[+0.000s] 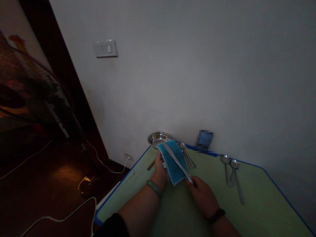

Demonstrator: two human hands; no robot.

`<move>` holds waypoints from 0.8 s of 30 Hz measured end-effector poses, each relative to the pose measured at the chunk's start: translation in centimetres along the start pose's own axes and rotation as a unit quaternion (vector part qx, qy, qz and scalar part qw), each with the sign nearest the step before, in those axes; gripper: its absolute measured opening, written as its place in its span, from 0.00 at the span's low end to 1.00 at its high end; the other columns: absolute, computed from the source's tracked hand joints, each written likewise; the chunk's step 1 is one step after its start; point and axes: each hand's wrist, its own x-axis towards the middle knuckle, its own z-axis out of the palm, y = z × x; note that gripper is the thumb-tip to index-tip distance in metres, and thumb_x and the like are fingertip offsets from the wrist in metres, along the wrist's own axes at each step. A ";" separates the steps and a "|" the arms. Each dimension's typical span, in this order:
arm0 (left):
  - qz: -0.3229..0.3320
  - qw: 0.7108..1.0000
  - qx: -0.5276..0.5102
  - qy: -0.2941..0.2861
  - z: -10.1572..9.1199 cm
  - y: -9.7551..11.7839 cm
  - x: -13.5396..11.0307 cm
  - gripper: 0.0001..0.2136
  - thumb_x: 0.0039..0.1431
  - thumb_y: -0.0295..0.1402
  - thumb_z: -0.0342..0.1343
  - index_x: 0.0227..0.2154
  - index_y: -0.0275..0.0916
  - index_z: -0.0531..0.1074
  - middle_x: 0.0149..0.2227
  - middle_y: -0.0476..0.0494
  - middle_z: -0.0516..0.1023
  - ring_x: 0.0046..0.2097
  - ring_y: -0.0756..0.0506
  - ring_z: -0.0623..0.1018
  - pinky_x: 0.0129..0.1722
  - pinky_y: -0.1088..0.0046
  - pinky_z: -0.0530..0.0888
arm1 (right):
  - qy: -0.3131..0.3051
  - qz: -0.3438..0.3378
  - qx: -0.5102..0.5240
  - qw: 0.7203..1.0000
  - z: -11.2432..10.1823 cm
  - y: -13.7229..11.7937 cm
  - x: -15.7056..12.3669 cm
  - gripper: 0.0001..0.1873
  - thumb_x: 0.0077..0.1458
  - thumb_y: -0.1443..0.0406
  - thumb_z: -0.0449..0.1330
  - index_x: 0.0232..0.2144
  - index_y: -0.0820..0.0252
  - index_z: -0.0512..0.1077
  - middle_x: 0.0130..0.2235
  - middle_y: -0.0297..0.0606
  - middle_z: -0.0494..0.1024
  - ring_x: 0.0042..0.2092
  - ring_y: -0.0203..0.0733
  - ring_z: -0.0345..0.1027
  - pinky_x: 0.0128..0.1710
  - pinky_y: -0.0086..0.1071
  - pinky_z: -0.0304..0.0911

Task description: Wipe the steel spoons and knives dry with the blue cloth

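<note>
My left hand (160,172) grips the left side of a blue cloth with a white edge (172,161), held above a green table (259,210). My right hand (202,196) pinches the cloth's lower right corner, fingers closed on it. Just behind the cloth lie several metal spoons (187,157), partly hidden by it. A steel bowl (159,137) stands at the table's far left corner, beyond the cloth.
Two more spoons (233,174) lie to the right on the table. A blurred blue object (204,141) sits against the white wall. A small brown stick (151,164) lies near the left edge. White cables (61,219) and a fan (37,98) are on the dark floor at left.
</note>
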 end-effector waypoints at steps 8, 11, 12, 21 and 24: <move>0.005 1.000 -0.007 0.001 0.0 0.0 -0.1 0.15 0.48 0.43 0.49 0.20 0.36 0.71 0.20 0.45 0.75 0.26 0.43 0.76 0.37 0.61 0.71 | 0.006 0.008 -0.010 1.000 -0.1 -0.3 -0.1 0.17 0.52 0.55 0.44 0.33 0.57 0.67 0.33 0.36 0.74 0.34 0.38 0.66 0.31 0.27 0.55; 0.003 1.000 -0.013 -0.011 0.0 0.1 -0.2 0.14 0.49 0.42 0.49 0.21 0.37 0.71 0.22 0.45 0.76 0.28 0.42 0.76 0.39 0.59 0.70 | 0.002 0.000 -0.022 1.000 -0.2 -0.5 -0.2 0.18 0.53 0.55 0.43 0.33 0.57 0.68 0.33 0.37 0.75 0.34 0.38 0.66 0.30 0.27 0.55; 0.004 1.000 -0.015 -0.014 0.0 0.1 -0.2 0.14 0.49 0.42 0.49 0.20 0.37 0.70 0.22 0.45 0.76 0.29 0.42 0.76 0.40 0.58 0.69 | -0.003 0.000 -0.027 1.000 -0.2 -0.5 -0.2 0.19 0.53 0.55 0.42 0.34 0.57 0.68 0.33 0.37 0.75 0.34 0.38 0.66 0.30 0.27 0.55; -0.011 1.000 -0.008 -0.020 0.1 0.0 -0.2 0.14 0.48 0.44 0.49 0.21 0.37 0.71 0.22 0.46 0.75 0.29 0.42 0.76 0.41 0.58 0.69 | -0.018 -0.012 -0.037 0.999 -0.4 -0.6 -0.3 0.20 0.54 0.54 0.42 0.36 0.57 0.68 0.35 0.38 0.75 0.36 0.38 0.67 0.33 0.27 0.55; -0.014 1.000 -0.011 -0.008 0.2 0.0 -0.1 0.15 0.48 0.45 0.49 0.23 0.38 0.71 0.24 0.45 0.76 0.31 0.42 0.76 0.42 0.58 0.69 | -0.016 -0.014 -0.038 0.999 -0.3 -0.6 -0.3 0.20 0.53 0.54 0.42 0.36 0.57 0.69 0.35 0.37 0.75 0.36 0.38 0.67 0.33 0.27 0.55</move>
